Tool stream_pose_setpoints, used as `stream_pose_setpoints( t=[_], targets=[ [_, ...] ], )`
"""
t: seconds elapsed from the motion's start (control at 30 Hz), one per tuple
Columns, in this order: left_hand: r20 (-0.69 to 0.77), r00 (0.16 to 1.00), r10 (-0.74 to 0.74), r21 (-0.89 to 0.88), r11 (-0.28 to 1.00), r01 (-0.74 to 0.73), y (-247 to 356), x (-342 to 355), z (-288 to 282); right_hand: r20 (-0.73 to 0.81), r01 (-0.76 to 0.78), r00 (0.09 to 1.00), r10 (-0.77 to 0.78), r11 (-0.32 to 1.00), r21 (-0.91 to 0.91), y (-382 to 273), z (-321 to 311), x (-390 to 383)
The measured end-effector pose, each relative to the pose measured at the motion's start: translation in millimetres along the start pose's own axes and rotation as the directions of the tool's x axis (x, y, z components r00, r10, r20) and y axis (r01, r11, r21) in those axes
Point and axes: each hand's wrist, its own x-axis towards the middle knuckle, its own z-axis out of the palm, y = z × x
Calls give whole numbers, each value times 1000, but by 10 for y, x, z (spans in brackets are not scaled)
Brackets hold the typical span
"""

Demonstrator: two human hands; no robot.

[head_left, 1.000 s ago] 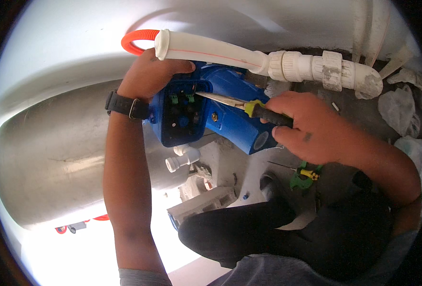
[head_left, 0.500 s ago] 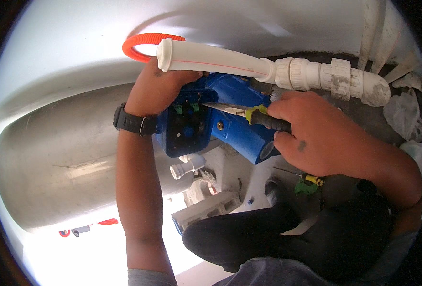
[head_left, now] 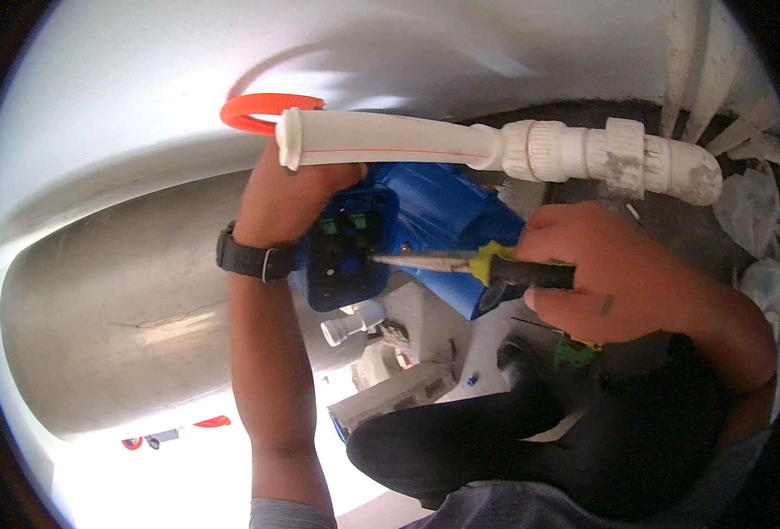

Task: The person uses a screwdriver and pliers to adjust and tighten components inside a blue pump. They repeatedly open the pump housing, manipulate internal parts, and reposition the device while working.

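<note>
Yellow-black pliers (head_left: 485, 263), gripped by right fingers (head_left: 546, 233), point at the blue box (head_left: 347, 302); what left fingers (head_left: 347, 176) grip, I cannot tell.

The right hand (head_left: 597, 273) is gripping pliers (head_left: 488, 264), their tip reaching over the open blue box (head_left: 346, 302); the left hand (head_left: 291, 201), partly hidden by a white pipe (head_left: 390, 139), is resting at the box's edge.

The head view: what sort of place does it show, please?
Probably a plumbing or utility corner: a white pipe with couplings, a large metal cylinder and a blue housing with an open box suggest it.
</note>
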Motion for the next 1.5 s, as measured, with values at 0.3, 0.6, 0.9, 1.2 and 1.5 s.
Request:
stream_pose_setpoints(
  t=[0.3, 0.6, 0.9, 1.2, 1.5],
  targets=[
    [1, 1000, -4, 43, 999, 4, -400, 81, 92, 51, -222, 974, 219, 973, 68, 657, -106, -1350],
    [-142, 973, -183, 20, 982, 188, -329, 57, 263, -663, -775, 632, 401, 347, -529, 823, 69, -3051],
    [-15, 978, -210, -208, 957, 203, -350, -2, 163, -712, -787, 605, 357, 134, -602, 1391, 91, -3725],
    [-110, 989, -95, -375, 926, 47, -118, -12, 117, -570, -808, 163, 805, -223, -546, 1221, -80, -3110],
    [-75, 988, -136, -271, 956, 111, -44, -7, 33, 53, -554, 754, 654, 678, -483, 761, -335, -1743]
  ],
)
